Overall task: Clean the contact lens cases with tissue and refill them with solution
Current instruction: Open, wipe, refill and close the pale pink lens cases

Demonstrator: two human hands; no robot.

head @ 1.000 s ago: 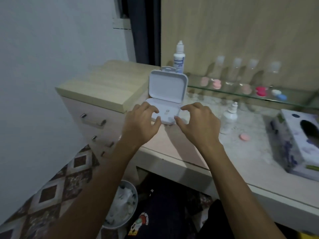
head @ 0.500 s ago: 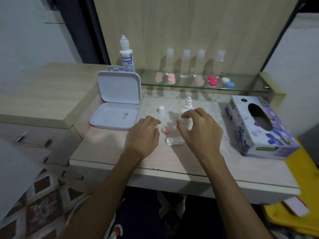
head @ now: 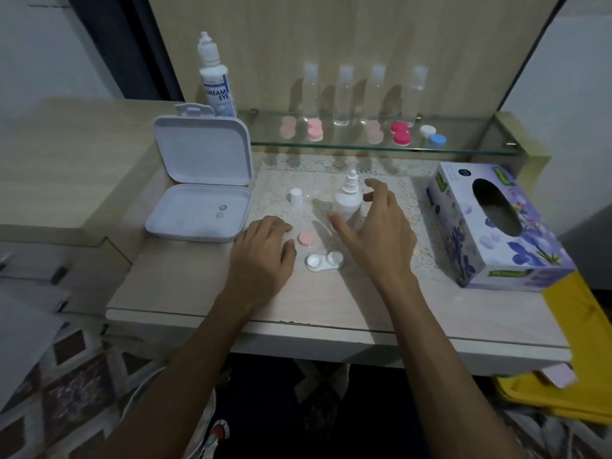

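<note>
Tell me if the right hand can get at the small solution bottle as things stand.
Probably yes. The right hand is open, with thumb and fingers spread on either side of the small solution bottle, which stands upright and uncapped. Nothing lies between them; the tissue box sits off to the side.

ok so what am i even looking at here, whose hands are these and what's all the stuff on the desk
One camera worn on a person's head, looking down at their own bare hands. The left hand rests on the desk, holding nothing. The right hand is spread open around a small white dropper bottle, not yet gripping it. Between them lie an open white lens case and a pink cap. Left is an open white box, right a tissue box.
</note>
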